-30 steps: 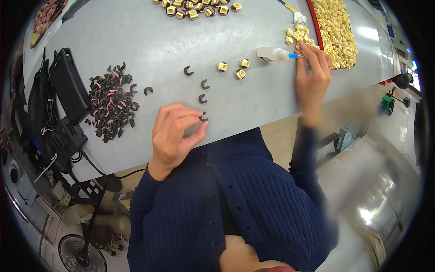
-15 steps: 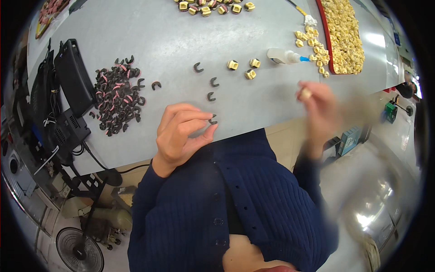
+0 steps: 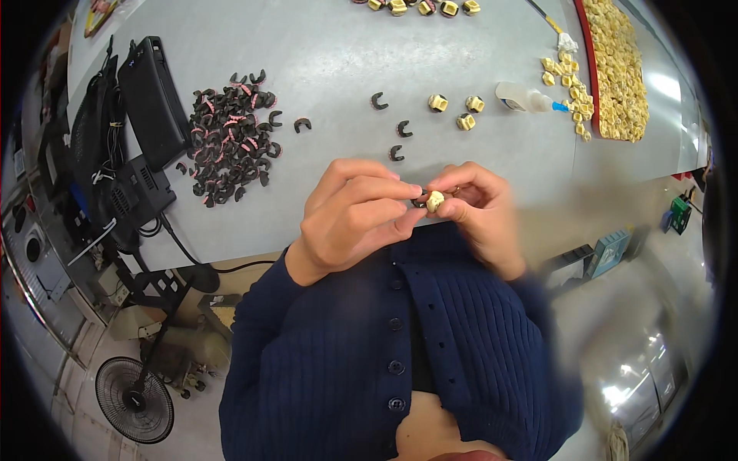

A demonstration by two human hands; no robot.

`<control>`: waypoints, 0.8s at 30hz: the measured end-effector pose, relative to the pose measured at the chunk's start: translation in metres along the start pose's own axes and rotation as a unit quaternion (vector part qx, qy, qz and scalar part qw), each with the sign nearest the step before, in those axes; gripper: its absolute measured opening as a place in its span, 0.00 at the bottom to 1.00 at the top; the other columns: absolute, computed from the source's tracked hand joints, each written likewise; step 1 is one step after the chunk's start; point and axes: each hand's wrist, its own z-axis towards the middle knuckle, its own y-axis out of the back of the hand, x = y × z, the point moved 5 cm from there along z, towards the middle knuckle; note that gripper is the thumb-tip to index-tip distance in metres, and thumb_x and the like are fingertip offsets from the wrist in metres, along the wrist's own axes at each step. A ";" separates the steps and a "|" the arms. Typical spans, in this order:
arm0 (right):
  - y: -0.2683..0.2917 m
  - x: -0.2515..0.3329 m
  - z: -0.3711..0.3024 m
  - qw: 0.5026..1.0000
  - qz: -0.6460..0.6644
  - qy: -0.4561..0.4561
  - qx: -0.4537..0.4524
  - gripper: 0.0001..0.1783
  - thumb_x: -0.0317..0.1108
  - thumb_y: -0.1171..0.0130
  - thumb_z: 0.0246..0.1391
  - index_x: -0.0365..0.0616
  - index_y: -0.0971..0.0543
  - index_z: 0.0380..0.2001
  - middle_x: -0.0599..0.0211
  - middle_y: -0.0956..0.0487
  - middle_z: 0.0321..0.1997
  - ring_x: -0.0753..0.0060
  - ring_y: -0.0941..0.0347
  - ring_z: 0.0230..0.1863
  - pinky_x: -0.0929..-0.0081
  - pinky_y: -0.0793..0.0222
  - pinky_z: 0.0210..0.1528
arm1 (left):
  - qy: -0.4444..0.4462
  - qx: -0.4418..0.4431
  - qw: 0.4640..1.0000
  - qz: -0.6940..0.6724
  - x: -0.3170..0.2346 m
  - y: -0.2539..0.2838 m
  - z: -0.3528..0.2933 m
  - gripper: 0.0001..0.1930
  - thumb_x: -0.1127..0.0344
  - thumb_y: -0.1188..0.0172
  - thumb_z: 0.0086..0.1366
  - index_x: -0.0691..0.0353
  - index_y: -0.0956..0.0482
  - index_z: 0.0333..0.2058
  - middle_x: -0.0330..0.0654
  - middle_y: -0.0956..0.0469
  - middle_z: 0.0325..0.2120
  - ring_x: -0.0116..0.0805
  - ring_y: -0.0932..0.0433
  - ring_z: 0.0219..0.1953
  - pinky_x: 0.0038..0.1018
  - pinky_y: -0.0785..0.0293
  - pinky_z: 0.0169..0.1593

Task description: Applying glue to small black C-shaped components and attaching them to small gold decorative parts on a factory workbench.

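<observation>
In front of my chest, over the table's near edge, both hands meet. My left hand (image 3: 346, 215) pinches a small black U-shaped piece (image 3: 418, 201), partly hidden by the fingertips. My right hand (image 3: 484, 209) pinches a small cream-yellow block (image 3: 435, 201) between thumb and fingers, right against the black piece. Beyond the hands lie three loose black pieces, the nearest black U-shaped piece (image 3: 396, 153) just above the left fingers. To their right sit three joined yellow-and-black pieces (image 3: 466, 121).
A heap of black U-shaped pieces with pink ridges (image 3: 231, 142) lies left, beside a black electronic box (image 3: 152, 100). At right are a clear squeeze bottle with a blue tip (image 3: 523, 98), loose yellow blocks (image 3: 578, 104) and a red-rimmed tray (image 3: 588, 69). More joined pieces (image 3: 427, 8) stand far back.
My right hand has come left with the yellow block to meet my left hand. The black piece is now lifted between the hands. The whole view has shifted a little.
</observation>
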 end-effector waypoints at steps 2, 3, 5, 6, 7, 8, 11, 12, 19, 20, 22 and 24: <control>-0.001 -0.003 0.003 0.999 0.035 0.003 0.008 0.09 0.21 0.39 0.52 0.33 0.23 0.38 0.57 0.20 0.39 0.71 0.22 0.41 0.76 0.24 0.44 | -0.004 -0.006 1.000 0.012 0.001 0.002 0.000 0.27 0.74 0.23 0.40 0.56 0.32 0.35 0.38 0.18 0.32 0.38 0.24 0.34 0.25 0.26 0.32; 0.000 -0.005 0.004 0.999 0.036 0.002 0.008 0.09 0.21 0.39 0.52 0.33 0.23 0.38 0.57 0.20 0.39 0.71 0.22 0.41 0.76 0.24 0.44 | -0.003 -0.006 1.000 0.011 0.001 0.002 0.000 0.27 0.74 0.23 0.40 0.56 0.32 0.35 0.38 0.18 0.32 0.38 0.24 0.34 0.25 0.26 0.32; -0.001 -0.010 0.006 0.994 0.105 -0.012 0.019 0.08 0.21 0.40 0.53 0.33 0.23 0.38 0.57 0.20 0.39 0.70 0.22 0.41 0.73 0.24 0.47 | -0.008 -0.001 1.000 0.007 0.000 0.002 0.000 0.27 0.74 0.23 0.40 0.56 0.33 0.35 0.38 0.18 0.32 0.38 0.24 0.34 0.24 0.26 0.31; -0.003 -0.009 0.007 0.994 0.105 -0.012 0.018 0.08 0.21 0.40 0.53 0.33 0.23 0.38 0.57 0.20 0.39 0.70 0.22 0.41 0.73 0.24 0.47 | -0.008 0.000 1.000 0.007 0.001 0.002 0.001 0.27 0.74 0.23 0.40 0.56 0.33 0.35 0.38 0.18 0.32 0.38 0.24 0.34 0.24 0.26 0.31; -0.006 -0.007 0.008 0.994 0.104 -0.007 0.012 0.08 0.21 0.40 0.53 0.33 0.23 0.38 0.57 0.20 0.39 0.70 0.22 0.42 0.72 0.25 0.47 | -0.008 0.001 1.000 0.004 0.001 0.002 0.002 0.27 0.74 0.23 0.40 0.56 0.33 0.35 0.38 0.18 0.33 0.38 0.24 0.35 0.24 0.26 0.31; -0.008 -0.006 0.009 0.995 0.102 -0.003 0.006 0.08 0.21 0.40 0.53 0.33 0.23 0.38 0.57 0.20 0.39 0.69 0.22 0.42 0.72 0.25 0.48 | -0.007 0.003 1.000 0.001 0.001 0.002 0.002 0.27 0.74 0.23 0.40 0.56 0.33 0.35 0.38 0.18 0.33 0.38 0.23 0.35 0.25 0.26 0.31; -0.006 -0.010 0.007 0.993 0.101 -0.062 0.014 0.17 0.35 0.33 0.50 0.36 0.25 0.38 0.56 0.20 0.42 0.70 0.22 0.42 0.72 0.25 0.46 | -0.005 0.002 1.000 -0.007 0.003 0.001 0.000 0.27 0.74 0.23 0.40 0.55 0.34 0.35 0.39 0.18 0.33 0.38 0.23 0.35 0.25 0.26 0.31; -0.005 -0.009 0.006 0.993 0.101 -0.062 0.015 0.17 0.35 0.33 0.50 0.36 0.25 0.38 0.56 0.20 0.42 0.70 0.22 0.42 0.72 0.25 0.46 | -0.005 0.002 1.000 -0.006 0.002 0.000 0.000 0.27 0.74 0.23 0.40 0.55 0.34 0.35 0.39 0.18 0.33 0.38 0.23 0.35 0.25 0.26 0.31; 0.006 -0.003 0.005 0.993 0.057 -0.086 0.054 0.08 0.22 0.40 0.53 0.33 0.23 0.37 0.58 0.19 0.39 0.71 0.22 0.42 0.75 0.25 0.47 | -0.003 0.017 0.999 -0.043 0.001 -0.004 -0.003 0.28 0.75 0.23 0.39 0.55 0.34 0.34 0.40 0.17 0.33 0.39 0.23 0.36 0.25 0.25 0.32; 0.005 -0.002 0.006 0.993 0.044 -0.087 0.066 0.08 0.21 0.40 0.53 0.33 0.23 0.37 0.59 0.19 0.39 0.72 0.22 0.42 0.76 0.25 0.46 | -0.002 0.022 0.998 -0.050 0.001 -0.004 -0.003 0.27 0.75 0.23 0.40 0.55 0.34 0.34 0.41 0.17 0.33 0.39 0.23 0.36 0.25 0.25 0.32; 0.006 -0.006 0.005 0.991 0.068 -0.087 0.075 0.08 0.22 0.39 0.53 0.33 0.23 0.37 0.60 0.19 0.39 0.72 0.22 0.42 0.76 0.25 0.46 | -0.002 0.023 0.998 -0.060 0.002 -0.004 -0.002 0.27 0.75 0.24 0.40 0.56 0.34 0.34 0.41 0.17 0.33 0.39 0.23 0.36 0.25 0.25 0.32; 0.005 -0.009 0.005 0.988 0.092 -0.088 0.084 0.09 0.22 0.39 0.53 0.33 0.23 0.38 0.60 0.19 0.39 0.72 0.22 0.42 0.76 0.25 0.46 | -0.002 0.024 0.997 -0.069 0.002 -0.004 -0.002 0.27 0.75 0.24 0.40 0.56 0.34 0.34 0.41 0.17 0.33 0.39 0.23 0.36 0.25 0.25 0.32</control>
